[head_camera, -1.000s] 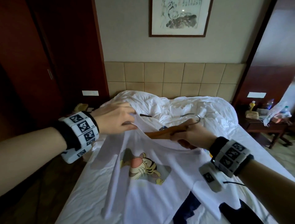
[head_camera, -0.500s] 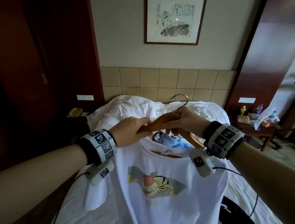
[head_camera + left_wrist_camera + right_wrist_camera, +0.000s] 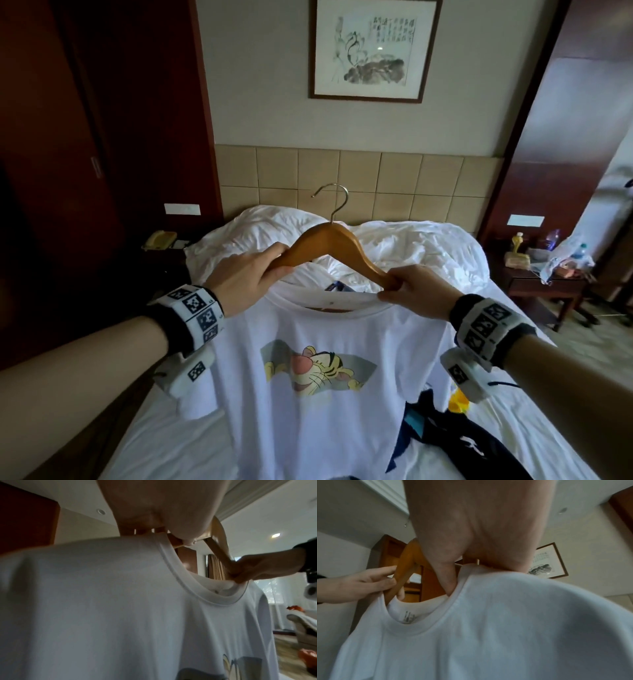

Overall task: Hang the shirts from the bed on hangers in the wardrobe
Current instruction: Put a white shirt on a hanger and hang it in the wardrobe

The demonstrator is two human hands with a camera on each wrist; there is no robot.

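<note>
Above the bed [image 3: 164, 431], toward twelve o'clock, both hands — left hand [image 3: 239, 277], right hand [image 3: 414, 294] — are gripping the stiff wooden hanger [image 3: 329, 240], carrying the light, floppy white shirt [image 3: 308, 411] — best held by its arms.

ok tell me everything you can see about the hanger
The hanger looks like varnished, honey-brown wood with a silvery metal hook on top, opening to the left in the head view. It is held upright over the bed, its arms sloping down into the neck of the white shirt. The left hand grips one arm, the right hand the other at the collar. A lower crossbar shows in the wrist views.
</note>
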